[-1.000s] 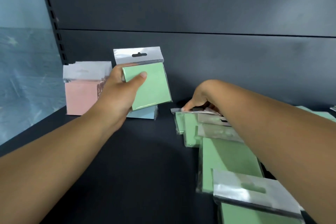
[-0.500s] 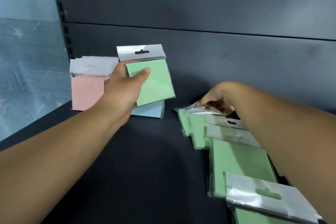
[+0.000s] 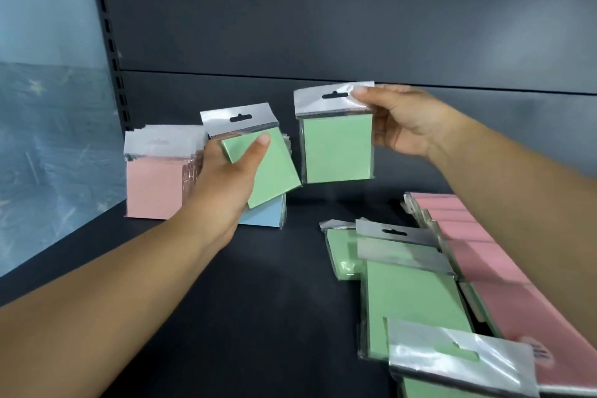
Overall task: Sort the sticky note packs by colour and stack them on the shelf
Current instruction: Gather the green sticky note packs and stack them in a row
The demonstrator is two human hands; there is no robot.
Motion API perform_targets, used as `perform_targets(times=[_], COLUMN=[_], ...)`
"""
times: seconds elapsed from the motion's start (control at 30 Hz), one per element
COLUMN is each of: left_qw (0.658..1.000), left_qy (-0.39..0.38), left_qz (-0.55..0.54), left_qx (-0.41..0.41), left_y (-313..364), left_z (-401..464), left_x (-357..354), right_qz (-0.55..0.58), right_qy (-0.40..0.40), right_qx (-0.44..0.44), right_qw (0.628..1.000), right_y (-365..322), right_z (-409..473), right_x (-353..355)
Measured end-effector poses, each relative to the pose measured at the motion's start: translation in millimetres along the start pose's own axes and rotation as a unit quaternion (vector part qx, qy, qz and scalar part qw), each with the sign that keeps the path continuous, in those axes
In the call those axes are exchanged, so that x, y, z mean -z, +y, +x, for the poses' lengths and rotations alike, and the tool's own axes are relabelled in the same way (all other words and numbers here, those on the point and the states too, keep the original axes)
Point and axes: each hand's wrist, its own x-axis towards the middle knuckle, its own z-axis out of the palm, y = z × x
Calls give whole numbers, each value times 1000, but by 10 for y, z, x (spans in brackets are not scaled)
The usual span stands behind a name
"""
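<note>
My left hand (image 3: 226, 178) grips a green sticky note pack (image 3: 274, 171), thumb across its face, held above the shelf near the back. My right hand (image 3: 400, 119) pinches a second green pack (image 3: 337, 149) by its clear hang tab, lifted just right of the first. Behind my left hand, a stack of pink packs (image 3: 151, 184) stands upright at the back left beside a blue pack (image 3: 265, 215). Loose green packs (image 3: 410, 294) lie on the shelf at the right, next to flat pink packs (image 3: 504, 268).
The dark shelf board (image 3: 258, 300) has bare room in its middle and front. A dark back panel (image 3: 323, 26) rises behind. A slotted upright (image 3: 109, 42) and a pale bluish side wall (image 3: 48, 139) close the left side.
My right hand has lifted a green pack by its tab from the loose pile and brought it up toward the pack in my left hand. Pink packs at the right have come into view.
</note>
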Motion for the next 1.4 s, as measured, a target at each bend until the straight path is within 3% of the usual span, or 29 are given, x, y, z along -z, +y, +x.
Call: perform_targets(times=[0.17, 0.3, 0.53, 0.63, 0.73, 0.83, 1.0, 1.4], left_qw=[994, 978, 993, 994, 993, 992, 988, 982], left_qy=[-88, -157, -100, -107, -96, -90, -113, -104], left_qz=[-55, -116, -44, 33, 70, 90, 103, 159], left_qx=[41, 69, 55, -4, -9, 26, 27, 7], left_y=[62, 122, 94, 108, 67, 26, -25, -146], left_z=[-102, -154, -115, -122, -133, -123, -122, -94], left_x=[-71, -142, -52, 151, 322, 366, 346, 324], right_qz=[23, -3, 33, -158, -381, -423, -465, -258], right_qy=[2, 76, 29, -14, -109, -145, -104, -78], right_qx=[5, 1, -43, -134, -180, -204, -215, -78], right_qw=[1000, 997, 998, 978, 900, 871, 853, 960], right_y=[29, 148, 347, 478, 682, 798, 882, 634], right_z=[-109, -158, -214, -213, -226, -202, -112, -93], right_x=[-360, -465, -320, -56, 57, 17, -20, 50])
